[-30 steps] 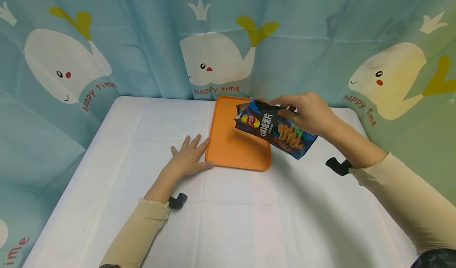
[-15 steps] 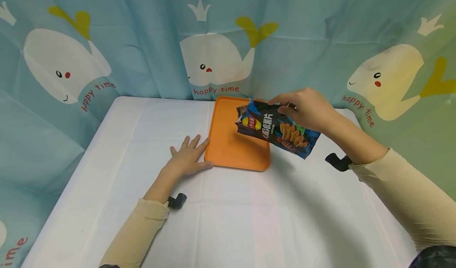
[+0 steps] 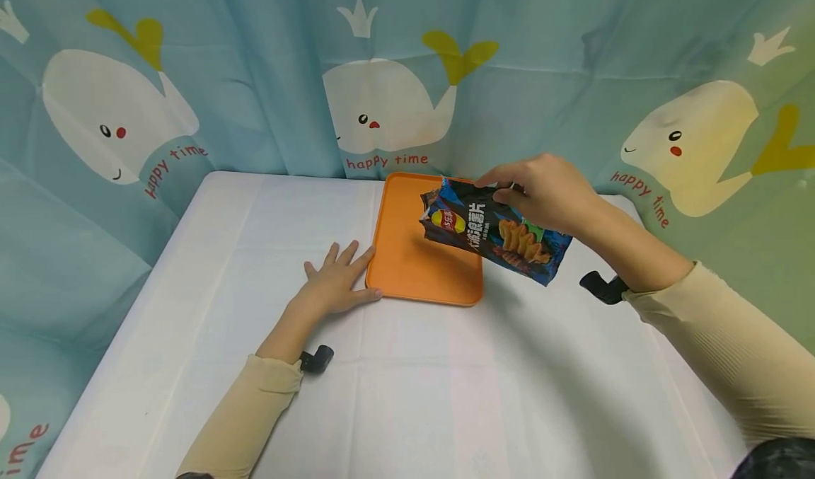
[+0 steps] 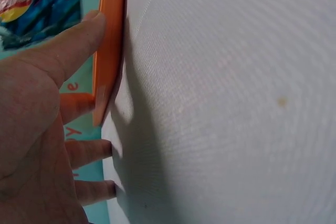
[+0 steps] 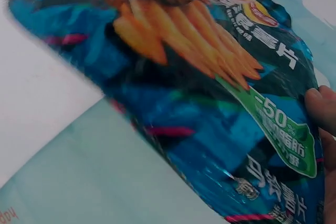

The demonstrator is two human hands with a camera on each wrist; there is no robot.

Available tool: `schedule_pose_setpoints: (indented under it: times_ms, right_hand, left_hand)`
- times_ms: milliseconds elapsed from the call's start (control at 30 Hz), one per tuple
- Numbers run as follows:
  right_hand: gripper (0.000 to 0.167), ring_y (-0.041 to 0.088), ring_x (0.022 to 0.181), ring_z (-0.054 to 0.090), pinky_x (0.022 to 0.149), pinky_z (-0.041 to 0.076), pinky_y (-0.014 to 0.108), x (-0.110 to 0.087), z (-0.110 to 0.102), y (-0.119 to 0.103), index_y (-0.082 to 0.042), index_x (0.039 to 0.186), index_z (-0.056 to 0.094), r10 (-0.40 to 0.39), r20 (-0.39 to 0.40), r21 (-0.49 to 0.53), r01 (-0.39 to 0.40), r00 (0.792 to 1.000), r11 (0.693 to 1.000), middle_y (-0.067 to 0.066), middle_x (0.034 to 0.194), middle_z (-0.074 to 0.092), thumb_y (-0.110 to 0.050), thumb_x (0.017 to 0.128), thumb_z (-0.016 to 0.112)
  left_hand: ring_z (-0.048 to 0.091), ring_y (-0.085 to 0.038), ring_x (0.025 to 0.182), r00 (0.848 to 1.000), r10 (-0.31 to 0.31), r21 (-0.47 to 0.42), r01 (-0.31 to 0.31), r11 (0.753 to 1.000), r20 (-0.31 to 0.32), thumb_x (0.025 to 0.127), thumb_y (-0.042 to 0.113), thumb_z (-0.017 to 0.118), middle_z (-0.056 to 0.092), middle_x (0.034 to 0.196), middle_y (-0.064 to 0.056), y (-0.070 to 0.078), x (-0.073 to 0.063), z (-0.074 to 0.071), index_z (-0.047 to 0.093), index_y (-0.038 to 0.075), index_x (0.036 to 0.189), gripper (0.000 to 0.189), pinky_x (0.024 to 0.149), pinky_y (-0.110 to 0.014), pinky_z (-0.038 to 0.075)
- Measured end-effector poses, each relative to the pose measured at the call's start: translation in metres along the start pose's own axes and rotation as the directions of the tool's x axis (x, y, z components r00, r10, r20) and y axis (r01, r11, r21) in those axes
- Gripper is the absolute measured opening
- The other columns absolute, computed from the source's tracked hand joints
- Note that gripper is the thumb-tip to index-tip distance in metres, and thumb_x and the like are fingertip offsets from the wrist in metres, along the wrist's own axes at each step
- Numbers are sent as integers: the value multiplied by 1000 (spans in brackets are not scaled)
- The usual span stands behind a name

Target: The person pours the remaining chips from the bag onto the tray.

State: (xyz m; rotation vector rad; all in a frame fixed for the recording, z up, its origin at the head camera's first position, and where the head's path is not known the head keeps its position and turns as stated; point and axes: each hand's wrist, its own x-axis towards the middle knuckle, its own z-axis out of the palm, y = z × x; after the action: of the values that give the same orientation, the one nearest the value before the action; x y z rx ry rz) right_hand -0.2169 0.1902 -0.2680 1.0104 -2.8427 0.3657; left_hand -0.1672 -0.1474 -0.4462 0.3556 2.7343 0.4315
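Bag point(image 3: 487, 230) was black and blue, streaked pink; tray point(image 3: 414, 263), orange. Cloth point(image 3: 407, 394) was mostly white, sleeves point(image 3: 707, 351) beige. Curtain point(image 3: 274, 76) was blue-green, printed with white whales point(image 3: 397, 104).

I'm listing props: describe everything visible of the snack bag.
The glossy, plastic-looking blue and black snack bag shows a red and yellow logo, white characters, pictured chips and a green label. Tilted, it is pinched by the right hand at one long edge, raised partly over the rectangular orange tray.
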Motion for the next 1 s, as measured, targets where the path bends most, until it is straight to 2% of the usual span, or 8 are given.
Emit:
schedule_pose_setpoints:
  times_ms: [200,467,567,800,1000]
  right_hand:
    - [30,12,43,44,45,34,28,1,-2,-1,-24,121,73,-6,-6,-2,6,1000,1000,4,88,76,-10,95,68]
    - [29,12,44,45,45,34,29,2,-1,-3,-25,119,74,7,3,-15,-7,1000,1000,3,87,76,-11,94,69]
    - [29,12,43,44,44,34,29,1,1,-3,-24,119,74,-1,4,-23,2,1000,1000,2,81,75,-11,94,69]
    - [29,11,48,47,47,36,29,-1,3,-4,-23,120,74,-2,-7,-7,2,1000,1000,3,92,77,-10,94,69]
    - [28,11,46,46,45,36,29,-1,5,-5,-24,119,75,-11,-4,-5,11,1000,1000,1,86,76,-12,94,70]
  left_hand:
    - [3,-48,151,1000,5,4,-5,1000,-6,89,65,61,12,167,-14,0,0,0,21,26,161,91,102,-85,8]
    - [3,-48,151,1000,4,0,-4,1000,-6,89,65,61,12,167,-14,0,1,0,21,26,161,91,101,-85,7]
    - [3,-48,151,1000,2,0,-2,1000,-3,89,65,61,12,167,-14,0,1,0,21,26,161,92,101,-85,7]
    - [3,-48,151,1000,13,-4,-13,1000,-8,89,66,60,12,167,-14,-1,-1,1,21,26,161,91,101,-86,7]
    - [3,-49,151,1000,14,0,-14,1000,-6,89,65,60,12,167,-14,-1,-1,0,20,26,161,91,101,-86,8]
